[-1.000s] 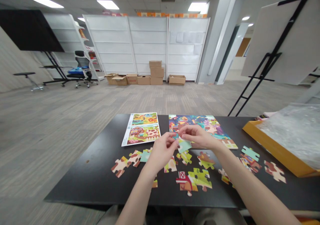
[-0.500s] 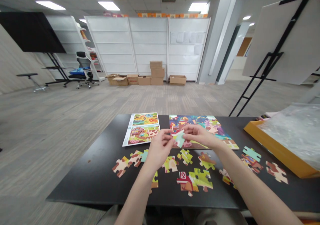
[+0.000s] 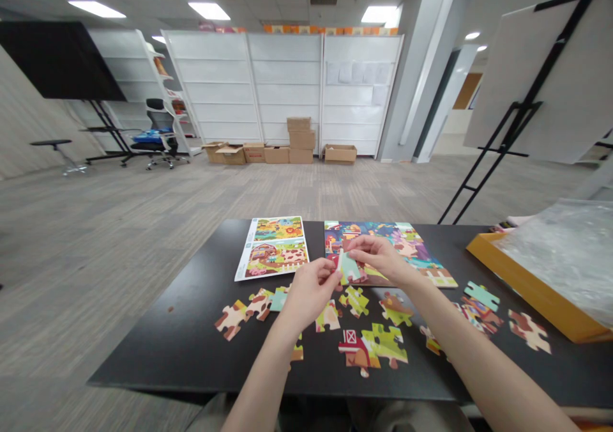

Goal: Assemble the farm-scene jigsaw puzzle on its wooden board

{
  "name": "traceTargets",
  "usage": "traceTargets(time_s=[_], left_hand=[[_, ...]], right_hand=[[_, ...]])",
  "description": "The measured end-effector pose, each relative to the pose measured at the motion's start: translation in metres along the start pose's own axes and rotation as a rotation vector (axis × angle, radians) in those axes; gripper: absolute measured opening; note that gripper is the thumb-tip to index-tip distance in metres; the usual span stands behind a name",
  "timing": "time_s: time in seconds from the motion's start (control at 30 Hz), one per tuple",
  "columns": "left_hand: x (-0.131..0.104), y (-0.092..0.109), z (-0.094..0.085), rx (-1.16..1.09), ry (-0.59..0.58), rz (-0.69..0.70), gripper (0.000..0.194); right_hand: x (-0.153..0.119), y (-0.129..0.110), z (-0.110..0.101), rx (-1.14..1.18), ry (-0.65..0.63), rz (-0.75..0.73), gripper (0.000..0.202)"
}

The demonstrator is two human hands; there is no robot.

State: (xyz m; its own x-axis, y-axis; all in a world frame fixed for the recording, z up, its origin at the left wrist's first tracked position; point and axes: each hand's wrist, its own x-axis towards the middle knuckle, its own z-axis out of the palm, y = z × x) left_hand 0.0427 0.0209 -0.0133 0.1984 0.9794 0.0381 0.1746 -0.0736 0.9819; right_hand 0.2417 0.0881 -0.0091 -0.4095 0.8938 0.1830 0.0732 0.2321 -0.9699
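Raised over the table, a mint-green puzzle piece [image 3: 350,268] with red and white along its left side is pinched between my two hands. My left hand [image 3: 313,286] grips its lower left edge, fingers closed. The fingertips of my right hand [image 3: 382,261] close on its upper right. Whether it is one piece or two joined cannot be made out. Behind lies a puzzle board [image 3: 424,246] with a colourful picture, partly covered by my hands. Below my hands are a green piece [image 3: 355,300], a brown-and-green piece [image 3: 396,308] and a joined barn section [image 3: 360,349].
A printed picture sheet [image 3: 275,253] lies to the left. Cow-patterned pieces [image 3: 232,319] sit near my left forearm. On the right are a mint piece [image 3: 481,295], a brown-and-cream piece [image 3: 530,330] and a yellow box [image 3: 531,285] holding clear plastic. The black table [image 3: 182,330] ends close to my lap.
Both hands have shifted slightly, the left a little to the right and down. The held piece has turned, showing more of its red and white side.
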Motion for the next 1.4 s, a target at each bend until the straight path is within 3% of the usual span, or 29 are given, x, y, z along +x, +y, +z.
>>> traceTargets(time_s=[0.17,0.37,0.5,0.67,0.8,0.97,1.4], left_hand=[[0.002,0.002,-0.001,-0.061,0.026,-0.027,0.014],[0.002,0.003,-0.003,-0.174,0.079,-0.045,0.018],[0.0,0.005,-0.003,-0.164,0.033,-0.043,0.016],[0.0,0.004,-0.004,-0.151,0.08,-0.021,0.013],[-0.001,0.003,-0.003,-0.078,0.049,-0.015,0.003],[-0.002,0.004,-0.002,-0.028,0.055,0.001,0.008],[-0.004,0.001,0.001,0.011,0.022,-0.016,0.015]], right_hand=[[-0.001,-0.002,0.003,0.033,0.007,0.016,0.037],[-0.006,-0.009,0.006,0.136,-0.108,0.097,0.037],[-0.004,-0.01,0.0,0.032,-0.074,0.039,0.034],[-0.004,-0.011,-0.007,-0.084,-0.081,0.014,0.037],[-0.004,-0.008,-0.005,-0.085,-0.079,0.022,0.037],[-0.003,-0.006,-0.002,-0.066,-0.023,-0.006,0.034],[-0.006,-0.01,-0.017,-0.075,-0.19,0.061,0.031]])
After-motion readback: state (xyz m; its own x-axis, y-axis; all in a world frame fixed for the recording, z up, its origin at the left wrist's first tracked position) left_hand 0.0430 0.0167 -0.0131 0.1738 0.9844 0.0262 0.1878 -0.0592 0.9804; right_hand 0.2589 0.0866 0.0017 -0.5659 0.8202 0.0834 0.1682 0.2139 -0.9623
